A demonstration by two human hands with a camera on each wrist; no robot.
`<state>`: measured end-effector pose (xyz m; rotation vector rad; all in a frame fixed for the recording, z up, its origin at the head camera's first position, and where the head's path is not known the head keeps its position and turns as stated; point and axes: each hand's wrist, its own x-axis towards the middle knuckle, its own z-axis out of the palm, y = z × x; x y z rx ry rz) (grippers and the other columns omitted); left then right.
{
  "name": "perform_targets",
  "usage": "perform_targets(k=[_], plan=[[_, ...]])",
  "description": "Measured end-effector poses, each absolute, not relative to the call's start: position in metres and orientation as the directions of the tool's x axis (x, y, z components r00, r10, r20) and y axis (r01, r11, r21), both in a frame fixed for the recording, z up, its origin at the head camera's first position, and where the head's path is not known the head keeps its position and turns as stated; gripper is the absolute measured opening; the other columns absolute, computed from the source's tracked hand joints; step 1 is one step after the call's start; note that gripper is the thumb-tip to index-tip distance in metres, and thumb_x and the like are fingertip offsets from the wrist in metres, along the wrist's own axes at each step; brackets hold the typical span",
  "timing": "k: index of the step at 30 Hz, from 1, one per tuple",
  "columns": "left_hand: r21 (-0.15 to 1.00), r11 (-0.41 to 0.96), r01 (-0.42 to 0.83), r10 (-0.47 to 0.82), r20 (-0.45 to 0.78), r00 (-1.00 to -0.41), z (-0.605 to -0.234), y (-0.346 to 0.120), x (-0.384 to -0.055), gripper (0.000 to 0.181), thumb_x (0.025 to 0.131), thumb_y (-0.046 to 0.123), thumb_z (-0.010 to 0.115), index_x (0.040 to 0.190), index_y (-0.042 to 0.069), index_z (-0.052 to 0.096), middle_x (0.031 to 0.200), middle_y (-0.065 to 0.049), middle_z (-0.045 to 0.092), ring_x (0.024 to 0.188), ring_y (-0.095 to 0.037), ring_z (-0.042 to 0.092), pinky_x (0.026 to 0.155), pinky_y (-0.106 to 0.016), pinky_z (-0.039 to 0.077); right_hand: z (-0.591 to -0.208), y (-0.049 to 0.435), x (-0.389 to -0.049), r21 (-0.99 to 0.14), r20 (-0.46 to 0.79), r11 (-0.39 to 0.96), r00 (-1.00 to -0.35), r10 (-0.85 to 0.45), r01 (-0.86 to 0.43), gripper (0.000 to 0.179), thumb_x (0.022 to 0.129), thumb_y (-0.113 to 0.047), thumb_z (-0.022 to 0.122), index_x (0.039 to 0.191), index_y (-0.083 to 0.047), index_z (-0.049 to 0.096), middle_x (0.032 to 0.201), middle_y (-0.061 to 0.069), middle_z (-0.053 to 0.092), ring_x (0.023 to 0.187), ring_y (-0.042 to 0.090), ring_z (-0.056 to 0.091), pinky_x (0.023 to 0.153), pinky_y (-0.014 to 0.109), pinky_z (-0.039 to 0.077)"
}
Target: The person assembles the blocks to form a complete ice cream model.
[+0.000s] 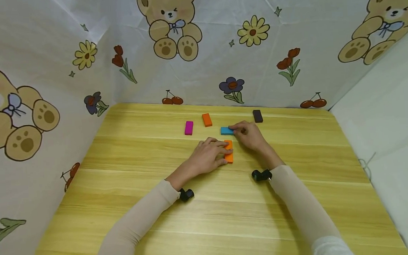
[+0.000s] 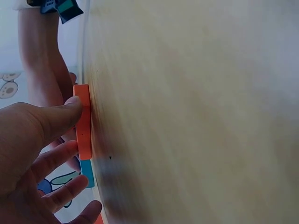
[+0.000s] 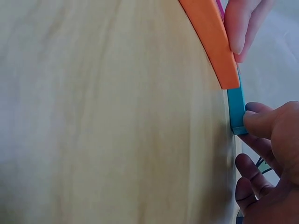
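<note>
An orange block [image 1: 229, 158] lies lengthwise near the middle of the wooden table. My left hand [image 1: 207, 156] reaches over it from the left, with fingers spread and resting on it. In the left wrist view, the thumb touches the near part of the orange block [image 2: 84, 128]. Just beyond it, a blue block [image 1: 226, 130] lies crosswise. My right hand [image 1: 250, 136] pinches the blue block's right end between thumb and forefinger. In the right wrist view, the other end of the blue block [image 3: 236, 107] is hidden behind the orange block.
A magenta block [image 1: 189, 128] and a red-orange block [image 1: 207, 120] lie at the back, left of the blue block. A black block [image 1: 257, 116] lies at the back right. Bear-patterned cloth [image 1: 214, 64] hangs behind the table [image 1: 213, 228].
</note>
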<state>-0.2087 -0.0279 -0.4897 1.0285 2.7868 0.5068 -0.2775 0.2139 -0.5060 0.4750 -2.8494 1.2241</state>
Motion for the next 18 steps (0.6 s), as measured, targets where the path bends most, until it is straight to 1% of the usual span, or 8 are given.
perform_targets(k=[6, 13, 18], plan=[[0.359, 0.708, 0.609, 0.653, -0.004, -0.757, -0.490, -0.028, -0.209, 0.046, 0.106, 0.046, 0.067, 0.151, 0.038, 0.063, 0.171, 0.010, 0.046, 0.153, -0.027, 0.042, 0.115, -0.052, 0.042, -0.506, 0.213, -0.274, -0.706, 0.116, 0.651, -0.952, -0.284, -0.280, 0.030, 0.107, -0.010, 0.064, 0.134, -0.010, 0.077, 0.134, 0.018, 0.072, 0.115, 0.035, 0.065, 0.097, 0.048, 0.051], [0.361, 0.705, 0.611, 0.658, -0.011, -0.753, -0.490, -0.027, -0.209, 0.046, 0.106, 0.046, 0.067, 0.151, 0.038, 0.062, 0.171, 0.009, 0.045, 0.153, -0.028, 0.042, 0.114, -0.051, 0.042, -0.505, 0.214, -0.268, -0.711, 0.113, 0.645, -0.951, -0.289, -0.281, 0.029, 0.106, -0.008, 0.065, 0.132, -0.009, 0.078, 0.132, 0.019, 0.074, 0.113, 0.034, 0.063, 0.095, 0.045, 0.049], [0.353, 0.708, 0.611, 0.658, -0.015, -0.753, -0.489, -0.027, -0.209, 0.047, 0.106, 0.046, 0.067, 0.151, 0.037, 0.063, 0.171, 0.008, 0.046, 0.152, -0.029, 0.043, 0.114, -0.052, 0.043, -0.504, 0.214, -0.265, -0.719, 0.106, 0.631, -0.943, -0.317, -0.293, 0.029, 0.106, -0.007, 0.065, 0.132, -0.009, 0.078, 0.131, 0.017, 0.074, 0.116, 0.034, 0.062, 0.098, 0.046, 0.049]])
